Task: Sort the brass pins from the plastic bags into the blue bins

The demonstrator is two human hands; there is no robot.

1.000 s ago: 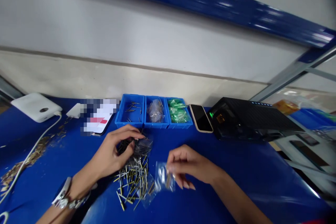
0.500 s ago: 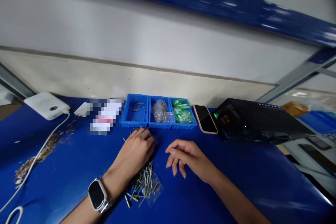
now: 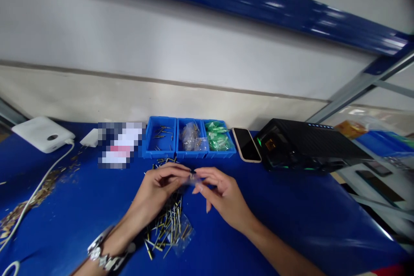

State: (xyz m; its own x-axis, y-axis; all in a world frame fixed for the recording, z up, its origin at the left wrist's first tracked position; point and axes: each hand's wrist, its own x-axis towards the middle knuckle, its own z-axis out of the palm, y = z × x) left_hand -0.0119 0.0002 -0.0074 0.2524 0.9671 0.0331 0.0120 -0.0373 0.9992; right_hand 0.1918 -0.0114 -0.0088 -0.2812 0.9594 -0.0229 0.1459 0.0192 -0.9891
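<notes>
Left hand (image 3: 158, 186) and right hand (image 3: 223, 194) have come together now, pinching a small clear plastic bag (image 3: 190, 180) right above the loose gold-coloured pins (image 3: 166, 228).

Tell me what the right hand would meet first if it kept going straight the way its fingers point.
The right hand points left toward a small clear plastic bag, which is at its fingertips, so it would meet that first. Just beyond is the left hand, though depth is hard to judge here.
</notes>
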